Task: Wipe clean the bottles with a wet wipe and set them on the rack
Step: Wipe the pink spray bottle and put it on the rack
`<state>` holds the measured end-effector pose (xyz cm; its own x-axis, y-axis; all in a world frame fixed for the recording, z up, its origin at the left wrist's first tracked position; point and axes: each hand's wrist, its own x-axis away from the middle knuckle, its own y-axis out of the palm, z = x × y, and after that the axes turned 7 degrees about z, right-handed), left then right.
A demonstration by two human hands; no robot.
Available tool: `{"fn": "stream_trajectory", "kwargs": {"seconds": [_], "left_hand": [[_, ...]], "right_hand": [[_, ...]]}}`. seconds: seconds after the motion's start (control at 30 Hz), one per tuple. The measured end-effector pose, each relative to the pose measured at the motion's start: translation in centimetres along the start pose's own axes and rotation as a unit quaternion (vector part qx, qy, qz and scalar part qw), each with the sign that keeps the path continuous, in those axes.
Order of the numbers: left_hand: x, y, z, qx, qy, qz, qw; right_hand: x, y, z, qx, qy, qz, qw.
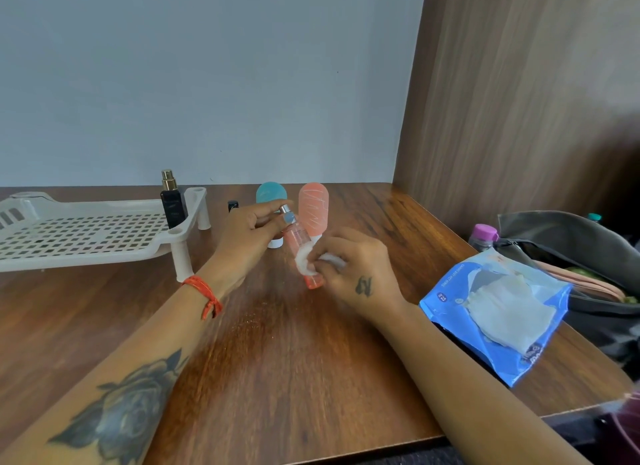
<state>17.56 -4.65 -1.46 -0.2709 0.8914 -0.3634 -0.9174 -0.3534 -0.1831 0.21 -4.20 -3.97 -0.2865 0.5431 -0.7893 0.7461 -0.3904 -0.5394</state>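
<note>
My left hand (247, 227) grips the silver spray top of a slim pink spray bottle (298, 237), held tilted over the table. My right hand (349, 267) pinches a white wet wipe (304, 258) wrapped around the bottle's lower part. Behind them stand an orange tube (313, 206) and a teal tube (270, 191), both cap down. A black perfume bottle (171, 201) with a gold top stands on the right corner of the white perforated rack (86, 236) at the left. A small dark bottle (232, 205) sits beside the rack.
A blue wet wipe pack (450, 302) lies at the right with a wipe sticking out. Past it, a grey open bag (571, 243) holds a purple-capped bottle (484, 234). A wooden panel (519, 101) walls the table's right side. The table edge runs along the bottom right.
</note>
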Motion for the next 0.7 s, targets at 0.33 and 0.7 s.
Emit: {"fn": "stream_trajectory", "kwargs": {"seconds": [0.33, 0.7], "left_hand": [[-0.02, 0.05, 0.24, -0.005, 0.004, 0.003, 1.000], [0.12, -0.11, 0.50, 0.003, 0.007, -0.014, 1.000]], "right_hand": [[-0.39, -0.46, 0.43, -0.012, 0.066, -0.049, 0.997], [-0.51, -0.20, 0.58, -0.010, 0.070, -0.014, 0.997]]}}
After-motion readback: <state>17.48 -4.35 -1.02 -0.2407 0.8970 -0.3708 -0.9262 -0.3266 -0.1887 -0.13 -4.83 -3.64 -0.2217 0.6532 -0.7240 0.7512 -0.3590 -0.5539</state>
